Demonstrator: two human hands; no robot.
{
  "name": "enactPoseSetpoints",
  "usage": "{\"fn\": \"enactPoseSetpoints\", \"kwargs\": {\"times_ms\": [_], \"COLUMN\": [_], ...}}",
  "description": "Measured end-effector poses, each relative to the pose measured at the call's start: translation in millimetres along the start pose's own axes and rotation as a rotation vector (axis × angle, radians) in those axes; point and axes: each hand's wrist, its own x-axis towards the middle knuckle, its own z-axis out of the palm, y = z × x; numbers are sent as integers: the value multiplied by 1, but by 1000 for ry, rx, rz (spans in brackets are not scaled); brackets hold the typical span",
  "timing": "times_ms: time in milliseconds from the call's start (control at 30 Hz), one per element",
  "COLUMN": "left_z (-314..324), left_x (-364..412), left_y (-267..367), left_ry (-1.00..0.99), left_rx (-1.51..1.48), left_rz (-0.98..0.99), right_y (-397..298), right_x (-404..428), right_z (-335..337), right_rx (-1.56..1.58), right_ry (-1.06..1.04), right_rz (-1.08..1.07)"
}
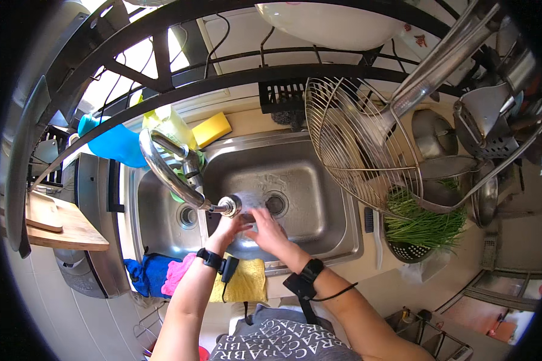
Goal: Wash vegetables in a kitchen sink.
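Both hands are over the right basin [307,225] of a double stainless steel sink, below a curved chrome faucet [171,182]. Water runs from the faucet's spout head [230,206] in a blurred spray. My left hand [228,229] is just under the spout head, its fingers partly hidden and blurred. Close beside it, my right hand [270,231] has its fingers stretched apart in the water, with no held thing visible. A round drain [275,204] lies just beyond the right fingertips. Whether anything small is between the hands, I cannot tell.
A black rack [235,74] crosses overhead; a wire skimmer [366,149] hangs low at right. Green stalks [422,225] fill a colander [408,251]. A yellow sponge [212,130] sits behind the sink. Blue [151,273], pink [179,274] and yellow cloths [246,282] drape the front edge.
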Motion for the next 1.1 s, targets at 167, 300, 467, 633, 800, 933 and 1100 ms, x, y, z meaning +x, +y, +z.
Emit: {"fn": "enactPoseSetpoints", "kwargs": {"times_ms": [167, 300, 467, 633, 800, 933, 1100], "left_z": [-7, -1, 2, 5, -2, 0, 2], "left_x": [-2, -19, -58, -104, -126, -125, -122], "left_y": [-19, -26, -30, -27, -51, -57, -60], "left_ry": [-69, -147, -175, -186, -77, 17, 72], "left_rx": [208, 349, 771, 1304, 1537, 1506, 1455], "left_rz": [-128, -130, 29, 560, 809, 778, 910], "right_y": [38, 68, 91, 157, 135, 133, 163], "right_x": [6, 24, 33, 41, 62, 76, 84], "right_z": [9, 2, -29, -46, -37, -17, 0], "right_rx": [-280, -286, -175, -561, -494, -460, -425], "right_ry": [-278, -475, -606, -832, -661, -541, -413], "right_rz": [-65, -149, -58, -39, 24, 85, -73]}}
